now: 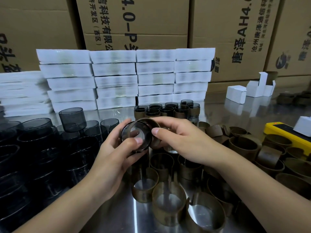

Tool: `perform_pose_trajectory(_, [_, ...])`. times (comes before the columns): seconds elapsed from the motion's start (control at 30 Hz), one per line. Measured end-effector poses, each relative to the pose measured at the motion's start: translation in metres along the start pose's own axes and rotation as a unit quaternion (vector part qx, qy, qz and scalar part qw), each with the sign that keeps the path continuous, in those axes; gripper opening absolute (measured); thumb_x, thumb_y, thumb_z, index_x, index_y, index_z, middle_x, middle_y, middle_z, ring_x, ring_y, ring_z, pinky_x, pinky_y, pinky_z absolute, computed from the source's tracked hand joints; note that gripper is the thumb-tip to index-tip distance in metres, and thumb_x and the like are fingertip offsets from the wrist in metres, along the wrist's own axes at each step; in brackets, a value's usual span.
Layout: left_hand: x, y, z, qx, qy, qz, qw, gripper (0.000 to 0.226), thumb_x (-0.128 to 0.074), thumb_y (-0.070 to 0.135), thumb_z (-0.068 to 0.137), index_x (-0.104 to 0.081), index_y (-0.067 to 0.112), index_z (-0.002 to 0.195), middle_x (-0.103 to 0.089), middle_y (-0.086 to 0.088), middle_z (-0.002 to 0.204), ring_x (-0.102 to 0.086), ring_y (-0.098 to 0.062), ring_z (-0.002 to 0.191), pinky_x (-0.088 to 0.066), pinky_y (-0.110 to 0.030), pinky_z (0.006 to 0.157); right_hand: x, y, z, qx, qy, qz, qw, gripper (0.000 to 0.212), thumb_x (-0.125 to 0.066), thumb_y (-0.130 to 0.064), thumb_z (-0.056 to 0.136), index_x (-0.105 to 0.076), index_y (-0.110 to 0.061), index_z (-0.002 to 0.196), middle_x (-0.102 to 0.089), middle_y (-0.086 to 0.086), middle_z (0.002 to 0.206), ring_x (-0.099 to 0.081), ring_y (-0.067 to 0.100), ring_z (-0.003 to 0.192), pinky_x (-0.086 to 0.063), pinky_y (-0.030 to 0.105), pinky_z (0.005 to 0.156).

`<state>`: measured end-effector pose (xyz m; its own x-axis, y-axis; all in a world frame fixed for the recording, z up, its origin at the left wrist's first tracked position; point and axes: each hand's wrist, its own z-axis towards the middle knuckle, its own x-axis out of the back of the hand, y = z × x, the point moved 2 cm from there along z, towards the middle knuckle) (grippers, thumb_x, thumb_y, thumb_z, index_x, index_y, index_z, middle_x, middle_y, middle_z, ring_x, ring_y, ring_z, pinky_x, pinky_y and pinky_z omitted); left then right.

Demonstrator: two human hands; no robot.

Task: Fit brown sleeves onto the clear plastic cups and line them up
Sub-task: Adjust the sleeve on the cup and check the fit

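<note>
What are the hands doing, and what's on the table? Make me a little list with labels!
left hand: holds a clear cup on its side
right hand: pinches the brown sleeve round that cup
table, left: bare cups
front and right: loose sleeves
back: sleeved cups grouped together, white packs stacked behind

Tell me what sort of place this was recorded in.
Probably a packing or assembly workshop: printed cardboard cartons stacked behind, stacks of white wrapped packs, and a steel table covered with tinted cups and loose brown sleeves. The left hand holds a cup, the right hand a sleeve.
</note>
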<state>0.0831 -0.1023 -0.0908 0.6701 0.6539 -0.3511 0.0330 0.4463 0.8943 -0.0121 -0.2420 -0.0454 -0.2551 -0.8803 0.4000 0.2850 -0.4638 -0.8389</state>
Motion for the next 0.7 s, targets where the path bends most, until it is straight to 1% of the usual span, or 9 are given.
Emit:
perform_pose_trajectory(0.13, [-0.0013, -0.0003, -0.0006, 0.005, 0.001, 0.022, 1.000, 0.087, -0.074, 0.025, 0.047, -0.056, 0.019, 0.131, -0.074, -0.004, 0.101, -0.071, -0.023, 0.095, -0.058, -0.032, 0.073, -0.0001, -0.0032, -0.0019, 0.018, 0.007, -0.056, 0.998, 0.032, -0.046, -0.018, 0.100, -0.060, -0.021, 0.128, -0.069, -0.010, 0.108, -0.063, 0.004, 0.099, -0.048, 0.042, 0.098])
perform_pose_trajectory(0.2, [-0.0011, 0.0006, -0.0007, 0.006, 0.001, 0.028, 1.000, 0.087, -0.074, 0.027, 0.047, -0.055, 0.019, 0.131, -0.073, -0.005, 0.104, -0.071, -0.023, 0.095, -0.058, -0.031, 0.072, -0.0007, -0.0045, -0.0024, 0.026, 0.011, -0.076, 0.997, 0.032, -0.045, -0.017, 0.100, -0.060, -0.022, 0.129, -0.069, -0.008, 0.112, -0.063, 0.006, 0.104, -0.047, 0.041, 0.098])
perform_pose_trajectory(0.27, [-0.0024, 0.0004, -0.0010, 0.005, 0.001, 0.028, 1.000, 0.084, -0.074, 0.027, 0.048, -0.056, 0.018, 0.130, -0.073, -0.006, 0.105, -0.071, -0.022, 0.097, -0.058, -0.031, 0.073, -0.0011, -0.0044, -0.0022, 0.027, 0.027, -0.083, 0.996, 0.031, -0.049, -0.016, 0.098, -0.062, -0.021, 0.126, -0.070, -0.005, 0.111, -0.064, 0.008, 0.103, -0.049, 0.042, 0.096])
perform_pose_trajectory(0.37, [-0.0058, -0.0042, -0.0023, 0.018, -0.003, 0.004, 1.000, 0.074, -0.074, 0.029, 0.050, -0.059, 0.015, 0.122, -0.073, -0.007, 0.101, -0.071, -0.021, 0.096, -0.058, -0.031, 0.072, 0.0014, -0.0016, -0.0012, 0.017, 0.057, -0.053, 0.997, 0.025, -0.061, -0.018, 0.091, -0.068, -0.017, 0.115, -0.072, 0.001, 0.102, -0.068, 0.019, 0.093, -0.051, 0.048, 0.090])
perform_pose_trajectory(0.43, [-0.0075, -0.0064, -0.0038, 0.036, -0.011, -0.020, 0.999, 0.069, -0.075, 0.032, 0.052, -0.061, 0.014, 0.118, -0.073, -0.009, 0.103, -0.071, -0.020, 0.096, -0.058, -0.030, 0.072, 0.0028, 0.0009, -0.0004, 0.017, 0.064, -0.048, 0.997, 0.027, -0.068, -0.029, 0.083, -0.070, -0.018, 0.107, -0.072, 0.004, 0.097, -0.068, 0.023, 0.091, -0.052, 0.048, 0.087])
perform_pose_trajectory(0.5, [-0.0089, -0.0058, -0.0052, 0.054, -0.035, -0.025, 0.998, 0.068, -0.074, 0.037, 0.057, -0.062, 0.013, 0.120, -0.071, -0.010, 0.111, -0.069, -0.020, 0.101, -0.058, -0.031, 0.075, 0.0023, 0.0028, -0.0002, 0.023, 0.066, -0.054, 0.996, 0.031, -0.069, -0.040, 0.075, -0.071, -0.021, 0.100, -0.070, 0.002, 0.087, -0.065, 0.018, 0.077, -0.054, 0.039, 0.076])
perform_pose_trajectory(0.57, [-0.0094, -0.0035, -0.0059, 0.063, -0.058, -0.018, 0.996, 0.072, -0.073, 0.039, 0.061, -0.059, 0.009, 0.125, -0.069, -0.011, 0.118, -0.067, -0.020, 0.106, -0.057, -0.032, 0.081, -0.0005, 0.0039, 0.0002, 0.028, 0.061, -0.036, 0.997, 0.029, -0.074, -0.039, 0.074, -0.069, -0.020, 0.096, -0.059, -0.001, 0.070, -0.054, 0.010, 0.062, -0.047, 0.032, 0.062])
perform_pose_trajectory(0.63, [-0.0091, -0.0024, -0.0061, 0.066, -0.072, -0.009, 0.995, 0.079, -0.079, 0.036, 0.059, -0.055, 0.007, 0.128, -0.067, -0.012, 0.121, -0.065, -0.020, 0.111, -0.056, -0.034, 0.088, -0.0020, 0.0051, 0.0011, 0.027, 0.058, -0.001, 0.998, 0.030, -0.076, -0.039, 0.073, -0.067, -0.020, 0.094, -0.052, -0.005, 0.065, -0.049, 0.008, 0.058, -0.044, 0.032, 0.059])
perform_pose_trajectory(0.7, [-0.0089, -0.0035, -0.0064, 0.064, -0.084, -0.005, 0.994, 0.084, -0.085, 0.035, 0.054, -0.055, 0.009, 0.128, -0.066, -0.012, 0.123, -0.064, -0.021, 0.114, -0.054, -0.035, 0.091, -0.0016, 0.0043, 0.0018, 0.028, 0.060, 0.010, 0.998, 0.032, -0.076, -0.045, 0.067, -0.064, -0.025, 0.089, -0.050, -0.008, 0.061, -0.047, 0.008, 0.054, -0.041, 0.026, 0.053])
